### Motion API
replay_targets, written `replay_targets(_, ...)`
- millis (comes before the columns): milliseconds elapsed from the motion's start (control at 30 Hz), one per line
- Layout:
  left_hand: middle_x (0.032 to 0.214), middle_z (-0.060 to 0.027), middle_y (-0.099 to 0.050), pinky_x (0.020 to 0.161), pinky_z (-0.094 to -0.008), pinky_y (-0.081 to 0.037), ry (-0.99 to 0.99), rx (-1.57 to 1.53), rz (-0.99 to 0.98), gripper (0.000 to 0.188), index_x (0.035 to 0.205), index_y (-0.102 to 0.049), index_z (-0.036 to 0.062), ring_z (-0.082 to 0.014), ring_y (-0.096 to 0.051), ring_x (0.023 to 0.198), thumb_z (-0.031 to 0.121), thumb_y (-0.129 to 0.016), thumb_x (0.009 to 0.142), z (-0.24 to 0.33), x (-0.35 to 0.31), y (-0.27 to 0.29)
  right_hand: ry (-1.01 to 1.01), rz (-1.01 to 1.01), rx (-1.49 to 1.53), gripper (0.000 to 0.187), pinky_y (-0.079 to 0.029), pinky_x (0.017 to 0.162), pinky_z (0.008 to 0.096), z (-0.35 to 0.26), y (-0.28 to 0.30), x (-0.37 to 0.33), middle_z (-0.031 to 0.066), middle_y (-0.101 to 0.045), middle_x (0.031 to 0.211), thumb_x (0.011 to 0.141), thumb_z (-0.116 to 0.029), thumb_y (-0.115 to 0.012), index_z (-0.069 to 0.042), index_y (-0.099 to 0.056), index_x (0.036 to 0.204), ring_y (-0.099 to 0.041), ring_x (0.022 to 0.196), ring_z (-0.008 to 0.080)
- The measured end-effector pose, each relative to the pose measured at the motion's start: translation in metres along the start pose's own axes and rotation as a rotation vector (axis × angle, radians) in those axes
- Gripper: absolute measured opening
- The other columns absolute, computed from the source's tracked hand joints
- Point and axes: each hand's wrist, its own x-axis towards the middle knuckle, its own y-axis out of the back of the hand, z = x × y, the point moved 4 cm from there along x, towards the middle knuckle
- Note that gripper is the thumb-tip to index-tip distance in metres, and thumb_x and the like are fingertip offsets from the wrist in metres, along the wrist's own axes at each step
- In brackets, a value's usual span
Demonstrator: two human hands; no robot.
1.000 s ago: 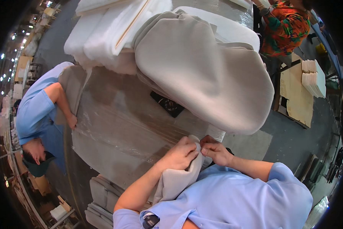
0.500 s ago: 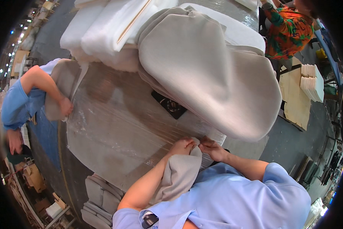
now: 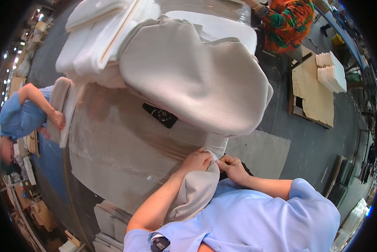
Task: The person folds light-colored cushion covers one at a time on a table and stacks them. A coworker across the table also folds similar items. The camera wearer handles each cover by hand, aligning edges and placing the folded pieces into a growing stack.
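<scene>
Left hand (image 3: 197,161) is clamping the far end of the grey fabric piece (image 3: 195,190), curled tight; right hand (image 3: 234,169) is pinching its edge from the right. Piece is hanging at worktop's (image 3: 113,147) near edge, beside left forearm (image 3: 160,200).

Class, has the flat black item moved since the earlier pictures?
No: the flat black item keeps its place at the grey stack's edge on the table; only the view shifted.

The cloth (image 3: 200,185) is greige, the far shirt (image 3: 291,24) orange-green, perhaps floral.
</scene>
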Motion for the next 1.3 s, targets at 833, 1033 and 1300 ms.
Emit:
replay_targets(833,0.114,-0.0237,-0.069,0.095,-0.0533,-0.054,0.105,0.193,-0.088,0.027,0.097,-0.077,0.0074,-0.0428,-0.066,0.11,0.029,-0.062,0.095,-0.045,0.075,-0.083,-0.206,0.025,0.301,0.026,-0.05,0.074,0.029,0.08,0.036,0.026,-0.0018,-0.071,0.094,0.108,-0.032,-0.065,-0.009,-0.074,0.099,-0.061,0.081,0.0098)
replay_targets(1033,0.113,-0.0281,-0.07,0.092,-0.0551,-0.057,0.081,0.145,0.08,0.032,0.105,-0.075,0.005,-0.0445,-0.07,0.105,0.031,-0.058,0.098,-0.012,0.06,-0.062,-0.098,0.07,0.257,0.029,-0.052,0.075,0.0286,0.06,0.043,0.03,0.0004,-0.072,0.096,0.112,-0.031,-0.061,-0.006,-0.074,0.106,-0.063,0.083,0.0111)
replay_targets(1300,0.103,-0.0247,-0.073,0.084,-0.0503,-0.056,0.11,0.021,0.034,0.036,0.106,-0.073,0.008,-0.0432,-0.071,0.096,0.041,-0.061,0.1,-0.011,0.051,-0.043,-0.148,0.026,0.324,0.023,-0.061,0.083,0.0339,0.065,0.041,0.046,0.007,-0.076,0.107,0.109,-0.024,-0.063,-0.004,-0.072,0.116,-0.072,0.091,0.0171)
